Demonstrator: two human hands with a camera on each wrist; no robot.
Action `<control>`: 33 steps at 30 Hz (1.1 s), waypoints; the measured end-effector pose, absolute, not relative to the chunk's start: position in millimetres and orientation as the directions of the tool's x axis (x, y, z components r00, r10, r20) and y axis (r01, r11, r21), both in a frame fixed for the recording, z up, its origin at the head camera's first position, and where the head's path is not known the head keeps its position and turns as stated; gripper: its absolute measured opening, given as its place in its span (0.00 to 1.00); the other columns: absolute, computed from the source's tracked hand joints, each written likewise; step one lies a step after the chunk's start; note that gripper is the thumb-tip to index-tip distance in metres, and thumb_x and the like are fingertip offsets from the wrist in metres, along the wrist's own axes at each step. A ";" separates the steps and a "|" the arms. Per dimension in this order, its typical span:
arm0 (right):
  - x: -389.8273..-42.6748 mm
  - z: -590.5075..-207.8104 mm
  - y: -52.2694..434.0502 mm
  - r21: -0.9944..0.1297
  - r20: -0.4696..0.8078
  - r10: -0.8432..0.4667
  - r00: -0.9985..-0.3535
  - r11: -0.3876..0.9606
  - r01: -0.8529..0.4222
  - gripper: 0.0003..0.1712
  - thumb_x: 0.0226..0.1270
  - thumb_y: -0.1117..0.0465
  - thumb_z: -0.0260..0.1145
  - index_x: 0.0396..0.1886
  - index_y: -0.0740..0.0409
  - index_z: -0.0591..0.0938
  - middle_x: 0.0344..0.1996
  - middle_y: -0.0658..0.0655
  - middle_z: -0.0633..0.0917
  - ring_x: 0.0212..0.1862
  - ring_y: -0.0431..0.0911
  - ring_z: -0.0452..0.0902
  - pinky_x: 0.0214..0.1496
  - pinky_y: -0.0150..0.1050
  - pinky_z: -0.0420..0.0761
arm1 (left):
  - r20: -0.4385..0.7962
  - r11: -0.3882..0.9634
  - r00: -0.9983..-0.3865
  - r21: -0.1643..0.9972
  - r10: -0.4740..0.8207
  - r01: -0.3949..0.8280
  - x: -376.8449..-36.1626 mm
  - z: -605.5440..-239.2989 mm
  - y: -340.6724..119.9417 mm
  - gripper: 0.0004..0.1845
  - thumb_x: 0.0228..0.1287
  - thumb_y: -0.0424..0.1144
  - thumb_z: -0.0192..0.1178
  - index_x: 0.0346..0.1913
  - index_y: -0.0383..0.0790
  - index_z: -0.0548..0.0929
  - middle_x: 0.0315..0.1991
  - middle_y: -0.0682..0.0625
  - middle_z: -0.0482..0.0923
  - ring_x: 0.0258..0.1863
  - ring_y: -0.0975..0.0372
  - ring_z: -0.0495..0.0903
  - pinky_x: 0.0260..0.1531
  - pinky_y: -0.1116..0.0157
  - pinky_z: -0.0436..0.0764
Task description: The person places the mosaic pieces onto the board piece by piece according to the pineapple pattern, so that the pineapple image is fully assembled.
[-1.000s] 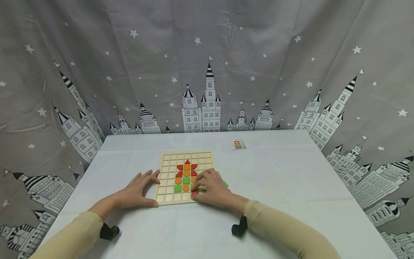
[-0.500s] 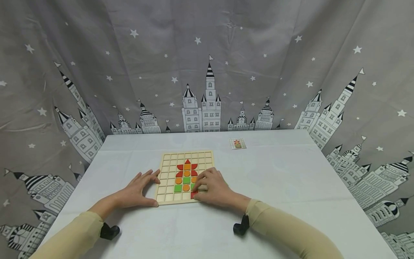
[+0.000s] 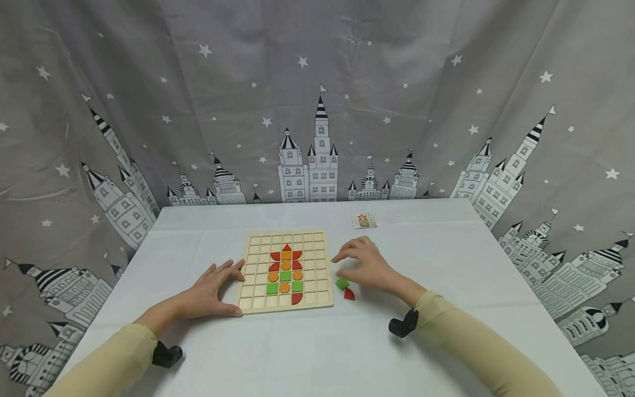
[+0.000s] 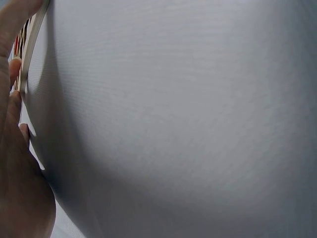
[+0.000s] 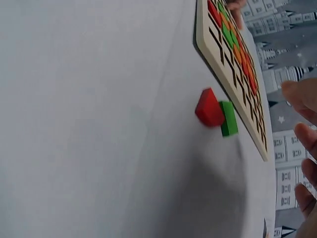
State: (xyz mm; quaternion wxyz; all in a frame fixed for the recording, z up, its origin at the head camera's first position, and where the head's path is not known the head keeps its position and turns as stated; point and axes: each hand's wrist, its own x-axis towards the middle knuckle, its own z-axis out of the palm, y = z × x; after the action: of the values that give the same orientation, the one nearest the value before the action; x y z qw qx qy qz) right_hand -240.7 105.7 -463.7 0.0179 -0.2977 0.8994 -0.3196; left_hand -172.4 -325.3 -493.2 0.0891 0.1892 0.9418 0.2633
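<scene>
White surface (image 3: 446, 331): we steady the wooden board (image 3: 258, 302) with our spread left hand (image 3: 210, 291), while our right hand (image 3: 366, 264) hovers beside it, seemingly empty, fingers loosely curled.

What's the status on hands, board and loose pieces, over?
Left hand steadies board. Right hand open above green piece and red piece. Nothing obstructing.
</scene>
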 end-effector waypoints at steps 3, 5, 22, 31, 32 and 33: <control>-242.6 -466.1 115.5 -0.589 0.128 -0.563 -0.816 0.619 -0.519 0.17 0.59 0.52 0.77 0.49 0.44 0.90 0.50 0.43 0.81 0.59 0.46 0.66 0.63 0.50 0.69 | -0.074 0.793 -0.914 0.528 0.400 0.304 -172.9 -492.8 -325.2 0.42 0.44 0.67 0.77 0.58 0.50 0.73 0.81 0.44 0.54 0.80 0.41 0.45 0.77 0.39 0.36; -243.2 -468.5 120.5 -0.590 0.115 -0.580 -0.807 0.614 -0.525 0.18 0.59 0.52 0.77 0.50 0.44 0.89 0.50 0.43 0.82 0.58 0.46 0.67 0.62 0.50 0.70 | -0.085 0.796 -0.916 0.529 0.393 0.293 -172.8 -492.9 -324.9 0.42 0.44 0.68 0.76 0.58 0.51 0.73 0.81 0.44 0.53 0.80 0.42 0.44 0.77 0.39 0.36; -253.1 -488.2 137.6 -0.576 -0.002 -0.630 -0.777 0.635 -0.514 0.19 0.55 0.50 0.81 0.48 0.34 0.90 0.51 0.43 0.79 0.57 0.45 0.65 0.61 0.48 0.68 | -0.090 0.797 -0.915 0.530 0.393 0.290 -174.7 -495.6 -326.5 0.42 0.43 0.70 0.75 0.57 0.53 0.73 0.81 0.46 0.53 0.80 0.42 0.44 0.77 0.40 0.36; -256.4 -492.7 134.5 -0.578 0.005 -0.652 -0.758 0.617 -0.534 0.18 0.54 0.52 0.81 0.46 0.33 0.90 0.50 0.43 0.77 0.55 0.44 0.65 0.60 0.47 0.68 | -0.081 0.789 -0.911 0.535 0.403 0.302 -174.6 -495.1 -327.1 0.41 0.43 0.70 0.75 0.56 0.53 0.73 0.81 0.46 0.54 0.80 0.42 0.44 0.77 0.40 0.36; -256.6 -492.8 134.2 -0.579 0.006 -0.654 -0.756 0.614 -0.536 0.18 0.54 0.52 0.81 0.46 0.33 0.90 0.50 0.43 0.77 0.54 0.44 0.65 0.60 0.47 0.68 | -0.079 0.788 -0.911 0.535 0.405 0.304 -174.5 -495.0 -327.2 0.41 0.43 0.70 0.75 0.56 0.53 0.73 0.81 0.45 0.54 0.80 0.42 0.44 0.77 0.40 0.36; -256.8 -492.8 133.9 -0.578 0.005 -0.654 -0.756 0.615 -0.536 0.18 0.54 0.52 0.81 0.46 0.32 0.90 0.50 0.43 0.77 0.54 0.44 0.65 0.60 0.46 0.68 | -0.077 0.787 -0.910 0.535 0.407 0.306 -174.4 -494.8 -327.3 0.41 0.44 0.70 0.75 0.56 0.53 0.73 0.81 0.45 0.54 0.80 0.42 0.44 0.77 0.39 0.36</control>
State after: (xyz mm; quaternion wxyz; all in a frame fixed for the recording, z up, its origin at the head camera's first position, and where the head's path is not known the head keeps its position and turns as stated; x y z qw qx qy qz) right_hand -256.8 133.9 -492.8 0.1039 -0.3333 0.8927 -0.2851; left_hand -174.4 -327.3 -494.8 0.0946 0.1895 0.9405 0.2656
